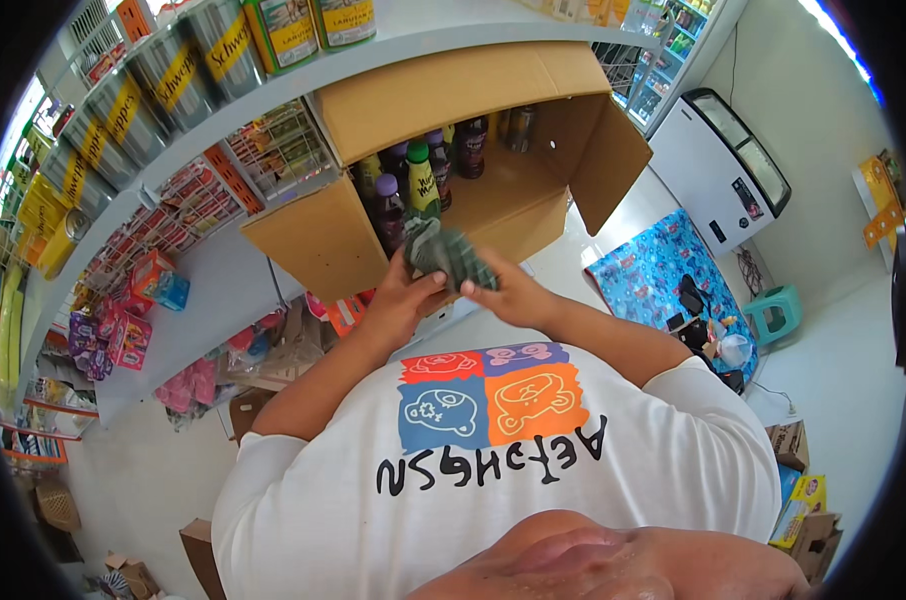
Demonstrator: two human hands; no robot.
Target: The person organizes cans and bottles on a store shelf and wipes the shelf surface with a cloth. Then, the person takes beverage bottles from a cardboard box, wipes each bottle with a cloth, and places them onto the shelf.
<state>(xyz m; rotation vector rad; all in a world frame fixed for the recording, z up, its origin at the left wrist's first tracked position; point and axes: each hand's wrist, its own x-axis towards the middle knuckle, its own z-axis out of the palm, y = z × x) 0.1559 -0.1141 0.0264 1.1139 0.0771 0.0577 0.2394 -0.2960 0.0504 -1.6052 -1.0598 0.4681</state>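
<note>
A bunched dark green striped cloth (453,255) is held up in front of my chest between both hands. My left hand (404,296) grips its left side, with the thumb laid along the lower edge. On the other side, my right hand (514,291) has its fingers on the cloth and looks slightly blurred. Just beyond stands an open cardboard box (468,79), its opening facing me. Inside it are several bottles, among them a green-capped bottle (423,180) and a purple-capped dark bottle (387,206). The cloth overlaps the lower part of the nearest bottles.
A curved white shelf (288,79) carries several Schweppes cans (175,75) along the left and top. Box flaps (318,236) spread toward me. At right are a white chest freezer (712,165), a blue patterned mat (648,262) and a teal stool (774,315). Packaged goods (130,337) lie at left.
</note>
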